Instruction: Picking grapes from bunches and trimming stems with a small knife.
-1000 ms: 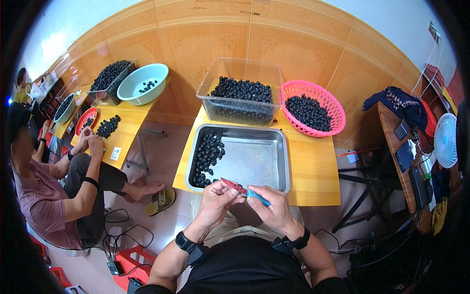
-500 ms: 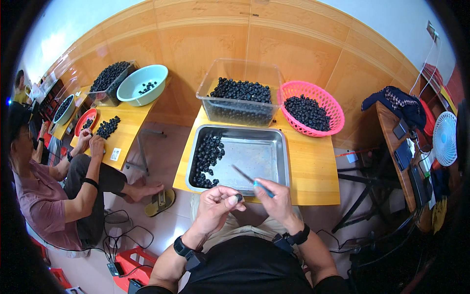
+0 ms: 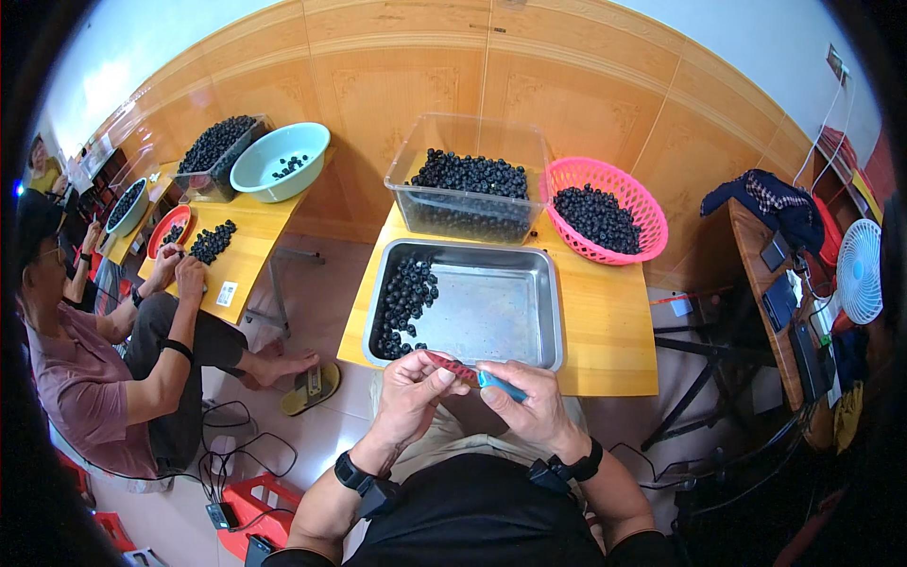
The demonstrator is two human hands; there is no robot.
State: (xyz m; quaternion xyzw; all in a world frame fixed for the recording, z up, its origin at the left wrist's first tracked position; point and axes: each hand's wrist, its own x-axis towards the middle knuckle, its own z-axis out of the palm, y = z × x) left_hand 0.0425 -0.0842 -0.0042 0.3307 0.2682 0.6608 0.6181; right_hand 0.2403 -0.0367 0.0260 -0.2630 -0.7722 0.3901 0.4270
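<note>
Over the front edge of the steel tray (image 3: 496, 307), my left hand (image 3: 411, 397) is closed in a pinch on a small black round piece, which is now mostly hidden by the fingers and blade. My right hand (image 3: 537, 402) grips a knife (image 3: 502, 386) by its blue handle. Its blade points left and reaches the left fingertips, with a reddish sheen along it. Inside the tray, several similar black round pieces (image 3: 404, 295) are heaped along the left side; bare metal shows on the right.
Behind the tray stand a clear plastic bin (image 3: 463, 225) and a pink basket (image 3: 652, 213), both holding black pieces. At left, a seated person (image 3: 94, 387) works by another table with a pale green basin (image 3: 250, 175). A fan (image 3: 860, 269) stands at right.
The knife has swung down and left from above the tray, so its blade now meets the piece in my left hand. Both hands have come closer together.
</note>
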